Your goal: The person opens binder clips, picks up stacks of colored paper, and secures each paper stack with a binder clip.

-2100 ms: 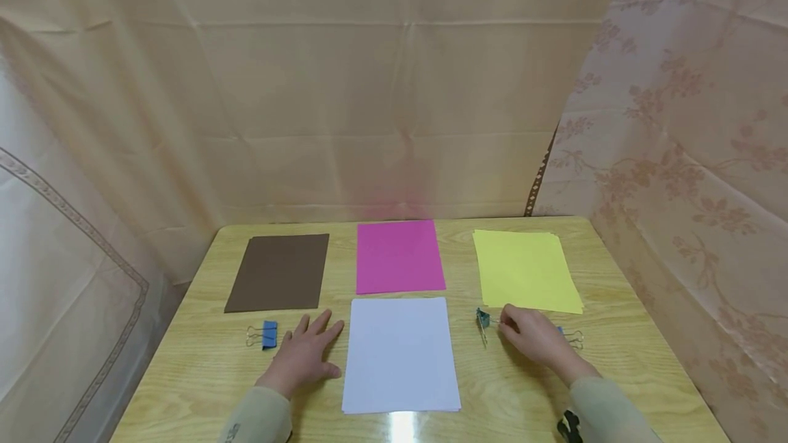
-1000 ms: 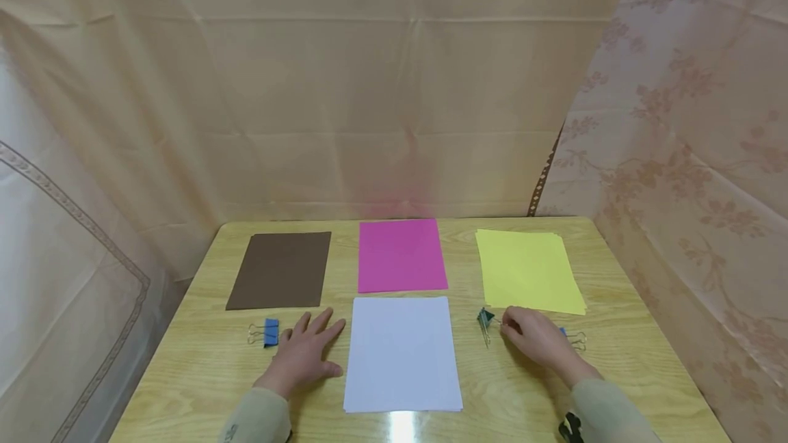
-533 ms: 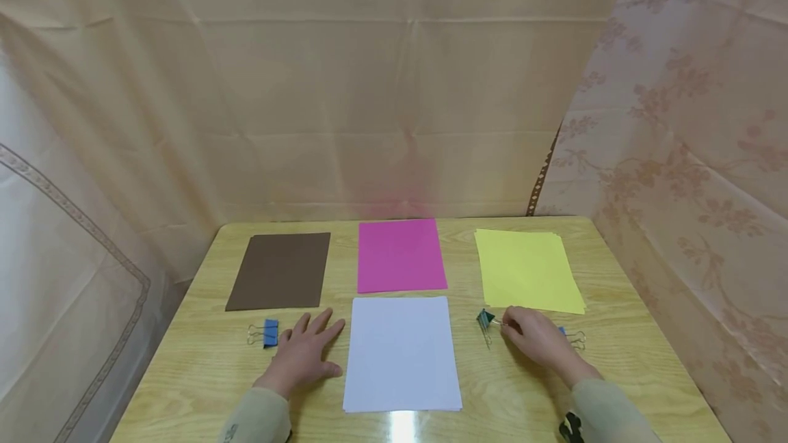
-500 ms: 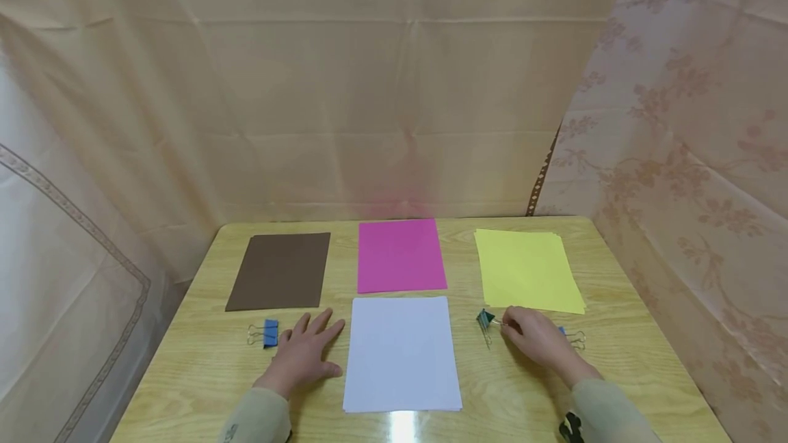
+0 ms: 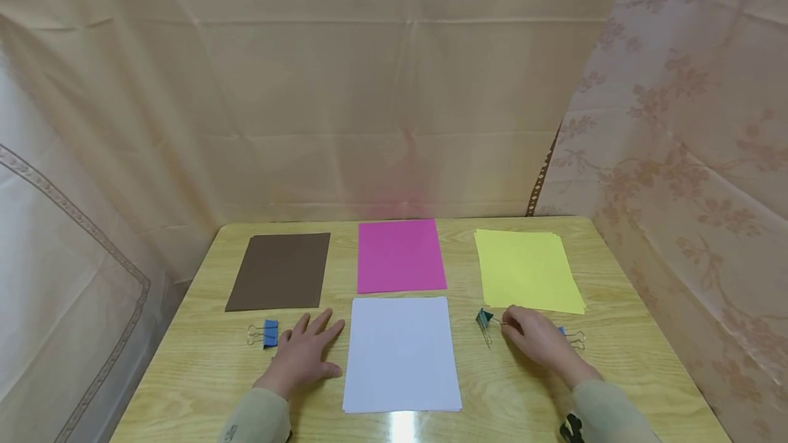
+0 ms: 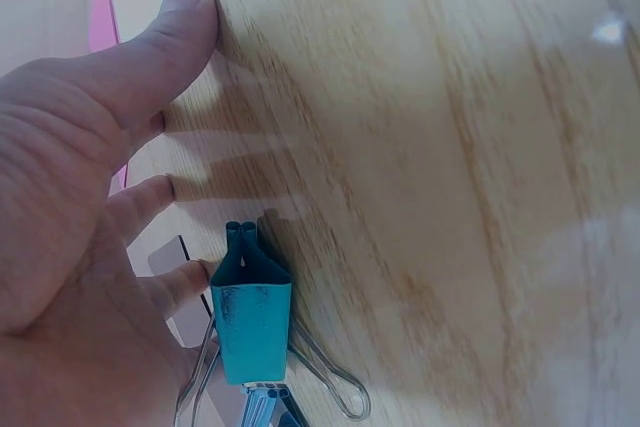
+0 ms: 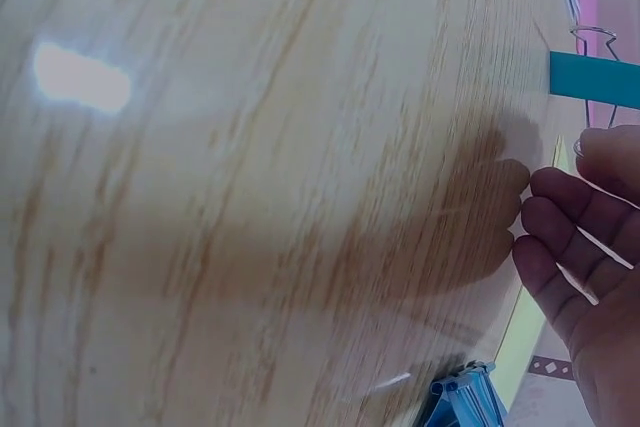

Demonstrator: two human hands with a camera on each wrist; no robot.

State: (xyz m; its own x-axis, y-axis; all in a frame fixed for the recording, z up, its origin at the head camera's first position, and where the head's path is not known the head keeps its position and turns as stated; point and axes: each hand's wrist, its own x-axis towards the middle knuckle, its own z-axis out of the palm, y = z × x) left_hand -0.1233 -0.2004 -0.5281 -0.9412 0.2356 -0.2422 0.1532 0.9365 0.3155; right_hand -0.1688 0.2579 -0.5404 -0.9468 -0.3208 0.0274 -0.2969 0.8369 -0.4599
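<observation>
- Sleeves [image 5: 255,419] of pale beige cloth reach in from the near edge; small dark marks on the left cuff are too small to read.
- White paper [image 5: 403,354] lies between the hands on the wood-grained desk [image 5: 505,402], a stack of sheets slightly out of line at the near end, a bright glare just before it.
- Left hand [image 5: 303,355] lies palm down just left of the white paper, its fingers spread wide and gripping nothing.
- Left teal clip [image 6: 253,332] sits close by the left hand's fingers: a glossy wedge-shaped body, scuffed dark along one edge, wire handles out to both sides. From the head view the hand mostly hides it.
- Right hand [image 5: 534,335] has its fingers drawn narrow, pinching one wire handle of a teal clip.
- Right teal clip [image 5: 484,318], the one held, is right of the white paper and just before the yellow paper. Its body looks dark green from above, brighter teal from the right wrist; its free silvery handle points nearward. Whether the body touches the desk I cannot tell.
- Left blue clip [image 5: 270,333] lies beyond the left hand, silvery handles pointing left; right blue clip [image 7: 465,402] is partly hidden behind the right hand.
- Brown paper [image 5: 280,272], magenta paper [image 5: 401,255] and yellow paper [image 5: 528,271] form the far row, left to right.
- Beige curtain [image 5: 308,87] hangs behind the desk, with flowered cloth [image 5: 695,156] at right.
</observation>
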